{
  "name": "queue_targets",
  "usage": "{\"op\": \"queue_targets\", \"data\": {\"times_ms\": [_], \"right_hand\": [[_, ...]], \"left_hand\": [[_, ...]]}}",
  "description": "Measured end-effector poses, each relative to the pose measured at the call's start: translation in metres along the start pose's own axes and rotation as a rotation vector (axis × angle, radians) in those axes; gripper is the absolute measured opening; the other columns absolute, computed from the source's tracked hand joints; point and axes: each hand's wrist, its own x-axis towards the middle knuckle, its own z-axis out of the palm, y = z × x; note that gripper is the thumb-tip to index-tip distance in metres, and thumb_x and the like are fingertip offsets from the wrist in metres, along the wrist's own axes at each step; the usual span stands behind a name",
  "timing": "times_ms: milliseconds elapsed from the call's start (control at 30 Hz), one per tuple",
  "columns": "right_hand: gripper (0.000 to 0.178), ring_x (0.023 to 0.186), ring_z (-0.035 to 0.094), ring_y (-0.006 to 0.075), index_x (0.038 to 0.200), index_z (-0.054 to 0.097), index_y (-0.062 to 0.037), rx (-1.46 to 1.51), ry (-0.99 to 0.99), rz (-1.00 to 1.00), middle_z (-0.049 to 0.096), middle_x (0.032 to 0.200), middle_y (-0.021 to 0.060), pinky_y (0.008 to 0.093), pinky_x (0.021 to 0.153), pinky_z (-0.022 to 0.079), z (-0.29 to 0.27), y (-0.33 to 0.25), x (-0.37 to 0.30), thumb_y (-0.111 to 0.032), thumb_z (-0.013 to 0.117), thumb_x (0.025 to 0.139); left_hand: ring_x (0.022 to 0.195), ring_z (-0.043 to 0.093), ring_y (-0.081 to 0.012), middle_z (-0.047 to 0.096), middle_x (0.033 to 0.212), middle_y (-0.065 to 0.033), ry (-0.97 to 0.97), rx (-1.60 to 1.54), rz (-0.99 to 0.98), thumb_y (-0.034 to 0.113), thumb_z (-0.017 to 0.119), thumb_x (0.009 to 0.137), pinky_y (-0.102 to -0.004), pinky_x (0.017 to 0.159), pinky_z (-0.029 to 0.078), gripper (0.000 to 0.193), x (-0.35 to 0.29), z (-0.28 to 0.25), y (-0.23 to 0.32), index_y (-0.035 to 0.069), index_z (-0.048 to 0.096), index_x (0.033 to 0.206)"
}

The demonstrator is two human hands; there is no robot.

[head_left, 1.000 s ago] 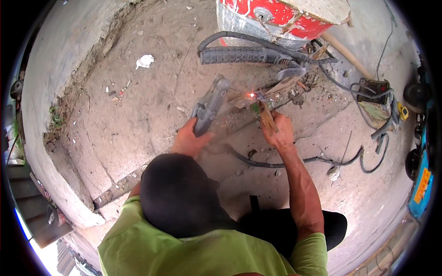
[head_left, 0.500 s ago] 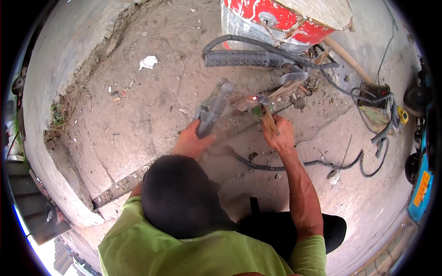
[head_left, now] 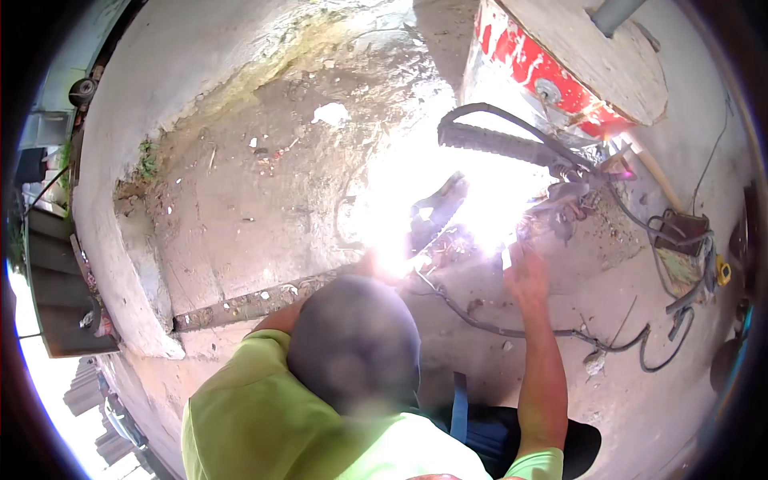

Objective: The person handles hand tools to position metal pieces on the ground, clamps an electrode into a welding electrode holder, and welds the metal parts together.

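Observation:
A glaring white welding arc [head_left: 490, 228] burns between my hands and washes out much of the work. My right hand [head_left: 526, 280], fingers closed, grips a welding electrode holder [head_left: 507, 258] just below the glare. The holder's jaws are lost in the light. Left of the arc, a grey metal part [head_left: 440, 210] stands tilted over the floor. My left hand [head_left: 379, 264] is at its lower end, closed on it as far as the glare lets me see. A dark rounded shape [head_left: 356, 344] above my green shirt hides the left wrist.
A red and white drum [head_left: 544, 68] stands at the back right. Before it lie a ribbed dark tube [head_left: 500, 148] and a wooden handle [head_left: 658, 172]. A black cable [head_left: 512, 330] crosses the floor toward a yellow tape measure [head_left: 723, 270]. A low concrete ledge [head_left: 144, 272] runs along the left.
The small red glow at the holder's tip has become a blinding arc. The whole view has shifted, so the scene sits further right and lower; both hands stay near the work.

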Motion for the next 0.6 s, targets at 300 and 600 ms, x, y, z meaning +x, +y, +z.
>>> {"op": "queue_targets", "data": {"times_ms": [300,600], "right_hand": [[0.025,0.085,0.071,0.043,0.098,0.075,-0.0047,-0.214,-0.151,0.008,0.071,0.088,0.0242,0.0517,0.072,0.055,-0.01,-0.027,0.008,-0.026,0.068,0.087],[0.049,0.097,0.068,0.0546,0.1,0.074,0.0014,0.042,-0.163,0.241,0.071,0.094,0.0346,0.0569,0.078,0.056,-0.025,-0.048,0.014,-0.047,0.071,0.095]], "left_hand": [[0.094,0.07,-0.0183,0.073,0.104,-0.0123,-0.019,-0.209,-0.173,0.016,0.082,0.091,-0.0374,0.081,0.057,0.054,0.001,0.01,0.01,0.001,0.058,0.138],[0.098,0.07,-0.021,0.074,0.105,-0.0141,0.02,-0.198,-0.324,0.034,0.086,0.084,-0.0419,0.091,0.056,0.055,0.005,0.001,0.004,0.005,0.068,0.128]]}}
